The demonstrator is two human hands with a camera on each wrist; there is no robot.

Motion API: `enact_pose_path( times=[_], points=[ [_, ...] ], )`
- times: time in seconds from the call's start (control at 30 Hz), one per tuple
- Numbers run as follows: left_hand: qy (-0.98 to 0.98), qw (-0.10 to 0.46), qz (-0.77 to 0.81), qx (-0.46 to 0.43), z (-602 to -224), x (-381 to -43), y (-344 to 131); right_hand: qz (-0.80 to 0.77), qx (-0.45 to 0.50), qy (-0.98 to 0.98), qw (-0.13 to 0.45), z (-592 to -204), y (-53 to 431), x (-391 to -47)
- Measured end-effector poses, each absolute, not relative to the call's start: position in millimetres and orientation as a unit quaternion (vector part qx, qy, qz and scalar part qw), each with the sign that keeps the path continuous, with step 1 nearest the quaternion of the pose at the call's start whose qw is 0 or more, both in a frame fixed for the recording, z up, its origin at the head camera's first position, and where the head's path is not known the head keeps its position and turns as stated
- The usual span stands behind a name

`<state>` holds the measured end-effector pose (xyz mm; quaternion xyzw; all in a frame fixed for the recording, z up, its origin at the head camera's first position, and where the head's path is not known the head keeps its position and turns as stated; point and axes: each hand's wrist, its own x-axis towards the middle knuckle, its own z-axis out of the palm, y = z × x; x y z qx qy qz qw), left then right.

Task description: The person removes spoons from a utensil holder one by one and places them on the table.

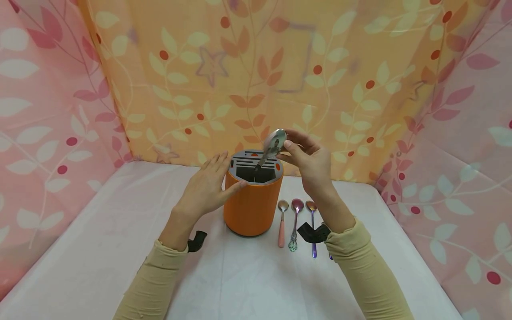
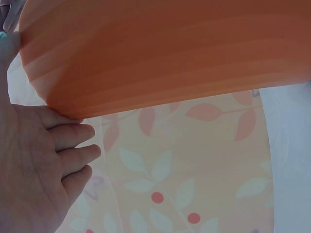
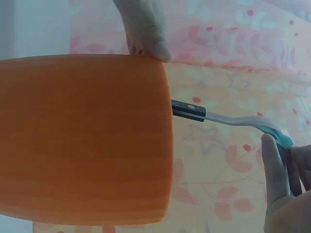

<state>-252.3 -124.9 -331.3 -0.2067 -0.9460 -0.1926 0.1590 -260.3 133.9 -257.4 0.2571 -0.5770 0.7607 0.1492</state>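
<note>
An orange utensil holder (image 1: 252,209) with a grey slotted top stands upright on the table. My left hand (image 1: 206,184) rests against its left side, fingers nearly straight, the thumb reaching over the front rim. Above the holder my right hand (image 1: 314,162) pinches a spoon (image 1: 276,143) by its silver bowl. The spoon tilts with its dark handle end down, and the tip reaches into the wide front opening. In the right wrist view, the black part of the spoon's handle (image 3: 188,110) shows at the holder's top edge; the lower tip is hidden inside.
Right of the holder lie a pink-handled spoon (image 1: 282,231), a spoon with a pink bowl and ornate greenish handle (image 1: 297,206), and a purple-blue spoon (image 1: 314,250). A purple tip (image 1: 331,256) shows beside my right sleeve. White cloth (image 1: 224,284) covers the table; patterned curtains (image 1: 248,66) surround it.
</note>
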Motion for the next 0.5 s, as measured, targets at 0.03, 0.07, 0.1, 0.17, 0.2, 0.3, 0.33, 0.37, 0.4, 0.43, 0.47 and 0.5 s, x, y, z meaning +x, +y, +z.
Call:
enact_pose_path(
  times=[0.03,0.07,0.1,0.17,0.2,0.3,0.33,0.37,0.4,0.43,0.47,0.5],
  points=[
    [-0.946,0.159,-0.193,-0.207,-331,-252,-125,0.763,0.256,-0.573,0.154,-257,135,-260],
    [-0.946,0.158,-0.192,-0.207,-331,-252,-125,0.765,0.254,-0.570,0.159,-256,137,-260],
    [-0.946,0.158,-0.192,-0.207,-332,-252,-125,0.767,0.252,-0.567,0.163,-255,138,-259],
    [-0.946,0.159,-0.192,-0.207,-332,-253,-125,0.770,0.245,-0.563,0.174,-254,141,-259],
    [-0.946,0.159,-0.192,-0.207,-332,-253,-125,0.772,0.242,-0.560,0.178,-253,143,-258],
    [-0.945,0.162,-0.193,-0.207,-332,-253,-125,0.780,0.228,-0.552,0.188,-251,149,-257],
    [-0.945,0.162,-0.194,-0.207,-332,-252,-125,0.784,0.224,-0.547,0.191,-250,151,-257],
    [-0.945,0.162,-0.194,-0.207,-332,-252,-125,0.789,0.220,-0.540,0.193,-249,154,-256],
    [-0.945,0.161,-0.194,-0.207,-332,-252,-125,0.794,0.217,-0.533,0.196,-249,156,-256],
    [-0.945,0.161,-0.194,-0.207,-332,-252,-125,0.800,0.213,-0.525,0.198,-248,159,-256],
    [-0.946,0.160,-0.193,-0.207,-332,-252,-125,0.806,0.210,-0.515,0.200,-247,161,-256],
    [-0.946,0.159,-0.193,-0.207,-332,-252,-125,0.814,0.208,-0.503,0.202,-247,164,-256]
  ],
)
